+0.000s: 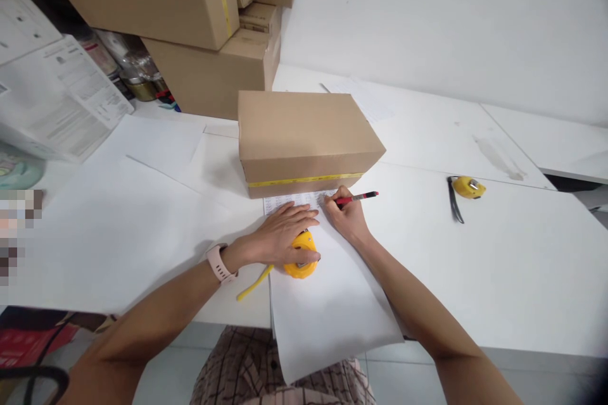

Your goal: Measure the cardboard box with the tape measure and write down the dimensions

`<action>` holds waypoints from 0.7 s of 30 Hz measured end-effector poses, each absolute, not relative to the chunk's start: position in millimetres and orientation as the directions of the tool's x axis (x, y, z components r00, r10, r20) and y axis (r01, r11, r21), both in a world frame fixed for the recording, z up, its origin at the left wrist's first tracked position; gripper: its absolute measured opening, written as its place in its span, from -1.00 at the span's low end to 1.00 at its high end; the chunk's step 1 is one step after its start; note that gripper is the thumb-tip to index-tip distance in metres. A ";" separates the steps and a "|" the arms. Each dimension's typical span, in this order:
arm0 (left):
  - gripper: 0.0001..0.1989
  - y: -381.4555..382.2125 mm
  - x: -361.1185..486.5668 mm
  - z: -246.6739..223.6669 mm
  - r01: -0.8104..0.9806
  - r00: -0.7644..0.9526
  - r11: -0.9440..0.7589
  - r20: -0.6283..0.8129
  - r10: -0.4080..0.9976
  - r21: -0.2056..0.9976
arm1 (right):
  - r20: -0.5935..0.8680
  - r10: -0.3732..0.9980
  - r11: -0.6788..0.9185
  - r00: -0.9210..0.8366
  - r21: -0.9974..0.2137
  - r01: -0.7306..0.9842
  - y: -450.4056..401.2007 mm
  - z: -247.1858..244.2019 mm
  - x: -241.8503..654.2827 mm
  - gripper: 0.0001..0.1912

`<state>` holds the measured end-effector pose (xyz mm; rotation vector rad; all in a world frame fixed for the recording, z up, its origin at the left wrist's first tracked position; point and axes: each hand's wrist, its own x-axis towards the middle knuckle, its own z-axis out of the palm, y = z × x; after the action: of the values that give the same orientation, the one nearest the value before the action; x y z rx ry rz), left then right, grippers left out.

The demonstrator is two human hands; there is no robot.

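My right hand (pixel 349 218) is closed around a red and black pen (pixel 355 199), its tip end down at the sheet of paper (pixel 327 304). Rows of small writing show on the paper's upper part, near the cardboard box (pixel 304 126). My left hand (pixel 287 231) lies with fingers stretched out on the paper, left of the pen. Its thumb rests across a yellow-orange tape measure (pixel 306 269) that sits on the sheet. A yellow strap (pixel 255 283) trails from the tape measure toward the left. Yellow tape runs along the front of the box.
Another yellow tape measure (pixel 469 187) with a black strap lies on the white table (pixel 498 266) at the right. Larger cardboard boxes (pixel 204 69) are stacked at the back left. Loose white paper (pixel 161 145) and printed packaging (pixel 71 95) are on the left. A white wall stands behind.
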<state>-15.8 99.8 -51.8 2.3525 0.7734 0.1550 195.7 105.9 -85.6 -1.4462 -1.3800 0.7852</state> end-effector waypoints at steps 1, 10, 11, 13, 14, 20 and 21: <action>-0.28 99.8 -15.7 -51.4 0.495 0.818 -0.612 -0.093 0.567 0.617 | 0.157 0.976 0.094 0.153 -0.929 0.358 105.9 -85.9 195.8 -0.74; -0.28 99.7 -15.7 -48.6 0.505 0.818 -0.604 -0.118 0.563 0.616 | 0.148 0.978 0.090 0.148 -0.937 0.337 105.8 -88.6 196.9 -0.77; -0.28 99.7 -15.6 -48.4 0.506 0.817 -0.603 -0.118 0.565 0.617 | 0.146 0.979 0.091 0.145 -0.938 0.334 105.9 -88.6 196.9 -0.77; -0.28 99.8 -15.3 -48.0 0.507 0.815 -0.599 -0.120 0.566 0.619 | 0.141 0.980 0.089 0.139 -0.941 0.327 106.1 -88.4 197.0 -0.77; -0.27 99.8 -15.2 -47.8 0.508 0.816 -0.598 -0.123 0.566 0.620 | 0.139 0.980 0.086 0.142 -0.941 0.327 106.2 -88.2 197.1 -0.77; -0.28 100.1 -15.8 -49.3 0.503 0.819 -0.601 -0.120 0.561 0.621 | 0.140 0.974 0.069 0.177 -0.932 0.355 106.4 -87.0 197.2 -0.77; -0.29 100.1 -16.0 -49.9 0.500 0.819 -0.600 -0.114 0.563 0.624 | 0.138 0.975 0.067 0.176 -0.932 0.356 106.3 -86.9 197.0 -0.77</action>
<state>-16.0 100.1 -49.9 2.3322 0.7764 0.1232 197.0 106.3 -86.9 -1.4683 -1.3529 0.7925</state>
